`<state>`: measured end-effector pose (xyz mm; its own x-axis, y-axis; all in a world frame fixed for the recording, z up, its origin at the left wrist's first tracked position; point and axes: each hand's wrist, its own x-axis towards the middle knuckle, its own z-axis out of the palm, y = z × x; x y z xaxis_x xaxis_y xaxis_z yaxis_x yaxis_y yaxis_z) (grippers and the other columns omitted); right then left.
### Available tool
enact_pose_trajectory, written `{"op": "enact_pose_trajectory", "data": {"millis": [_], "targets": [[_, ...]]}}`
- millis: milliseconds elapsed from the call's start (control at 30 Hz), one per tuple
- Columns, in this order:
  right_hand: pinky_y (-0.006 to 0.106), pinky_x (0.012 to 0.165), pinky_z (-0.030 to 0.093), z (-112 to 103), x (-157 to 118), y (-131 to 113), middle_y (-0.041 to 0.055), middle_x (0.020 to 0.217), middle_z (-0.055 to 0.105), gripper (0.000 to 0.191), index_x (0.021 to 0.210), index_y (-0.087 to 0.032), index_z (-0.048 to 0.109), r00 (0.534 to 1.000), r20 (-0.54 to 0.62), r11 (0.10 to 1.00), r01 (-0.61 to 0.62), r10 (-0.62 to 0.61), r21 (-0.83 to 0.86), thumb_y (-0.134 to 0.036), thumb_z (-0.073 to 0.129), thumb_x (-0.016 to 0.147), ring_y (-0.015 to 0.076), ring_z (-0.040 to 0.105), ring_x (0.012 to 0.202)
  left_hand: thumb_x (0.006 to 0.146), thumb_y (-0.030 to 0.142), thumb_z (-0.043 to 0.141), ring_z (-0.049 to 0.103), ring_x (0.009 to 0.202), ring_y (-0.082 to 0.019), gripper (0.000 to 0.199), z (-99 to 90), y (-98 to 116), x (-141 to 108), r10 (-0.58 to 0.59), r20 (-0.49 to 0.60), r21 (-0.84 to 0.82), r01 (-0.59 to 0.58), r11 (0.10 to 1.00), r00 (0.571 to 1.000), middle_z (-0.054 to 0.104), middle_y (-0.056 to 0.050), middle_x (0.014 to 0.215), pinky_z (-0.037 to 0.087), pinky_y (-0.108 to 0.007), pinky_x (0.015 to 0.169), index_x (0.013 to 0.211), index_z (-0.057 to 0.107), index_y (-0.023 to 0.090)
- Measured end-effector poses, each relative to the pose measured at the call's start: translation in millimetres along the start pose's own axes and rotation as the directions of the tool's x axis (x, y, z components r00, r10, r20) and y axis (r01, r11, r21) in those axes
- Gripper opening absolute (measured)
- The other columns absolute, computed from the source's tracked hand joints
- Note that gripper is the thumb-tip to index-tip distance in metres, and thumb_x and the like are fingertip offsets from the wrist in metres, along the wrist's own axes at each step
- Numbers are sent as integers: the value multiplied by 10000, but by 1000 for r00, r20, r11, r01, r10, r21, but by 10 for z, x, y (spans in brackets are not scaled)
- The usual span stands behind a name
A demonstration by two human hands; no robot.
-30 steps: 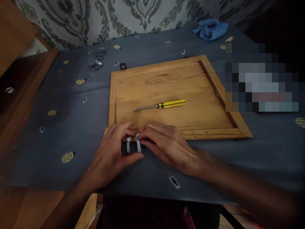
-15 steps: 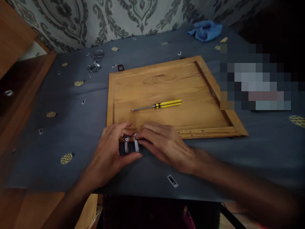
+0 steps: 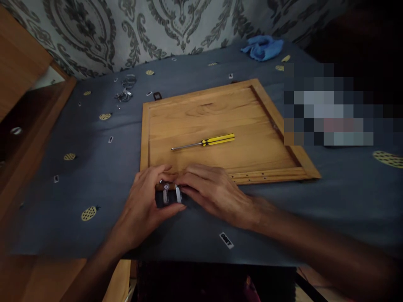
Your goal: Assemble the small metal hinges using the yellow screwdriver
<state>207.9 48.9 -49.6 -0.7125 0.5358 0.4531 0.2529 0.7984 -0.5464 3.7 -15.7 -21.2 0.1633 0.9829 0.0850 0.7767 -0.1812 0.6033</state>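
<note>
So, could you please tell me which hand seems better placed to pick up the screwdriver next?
Probably the right hand: the yellow screwdriver handle lies nearer to it, though it is at the metal fitting too. The left hand is farther away, curved around that fitting.

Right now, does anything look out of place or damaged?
Nothing stands out. The screwdriver lies loose on the panel and the cloth sits crumpled at the back, neither odd. The metal fitting is partly covered, so damage there could be hidden.
</note>
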Motion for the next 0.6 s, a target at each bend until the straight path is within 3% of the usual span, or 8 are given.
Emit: {"op": "enact_pose_trajectory", "data": {"millis": [200, 400, 500, 600], "targets": [[284, 739, 547, -58, 8, -15, 69, 952, 716, 233, 1198, -140, 675, 1000, 8, 994, -30, 29, 107, -131, 544, 1006, 157, 668, 829, 739, 286, 874, 657, 1167, -313, 656, 36, -29, -14, 4, -39, -14, -5, 1000, 999, 721, -48, 1136, 515, -540, 1016, 1281, 506, 283], [250, 692, 545, -175, 33, 13, 32, 880, 715, 171, 1129, -171, 687, 987, -123, 967, -66, 99, 247, -170, 623, 970, 137, 666, 761, 767, 299, 860, 649, 1179, -306, 644, 33, -55, -20, 18, -32, -28, -19, 999, 999, 725, -48, 1172, 493, -518, 1030, 1299, 499, 281], [259, 666, 543, -306, 38, 146, 29, 876, 721, 194, 1131, -178, 691, 963, -237, 987, -101, 129, 127, -167, 588, 967, 140, 667, 731, 768, 293, 861, 637, 1190, -308, 604, 27, -53, -16, 7, -30, -42, -8, 999, 1000, 715, -52, 1202, 484, -532, 1034, 1269, 523, 285], [346, 756, 572, -458, 20, 353, 70, 950, 732, 203, 1091, -192, 706, 921, -335, 952, -264, 200, -157, -164, 566, 946, 206, 697, 838, 757, 292, 866, 619, 1213, -317, 564, 27, -54, -14, -3, -34, -39, 1, 999, 999, 696, -56, 1255, 486, -540, 1032, 1225, 552, 280]]}}
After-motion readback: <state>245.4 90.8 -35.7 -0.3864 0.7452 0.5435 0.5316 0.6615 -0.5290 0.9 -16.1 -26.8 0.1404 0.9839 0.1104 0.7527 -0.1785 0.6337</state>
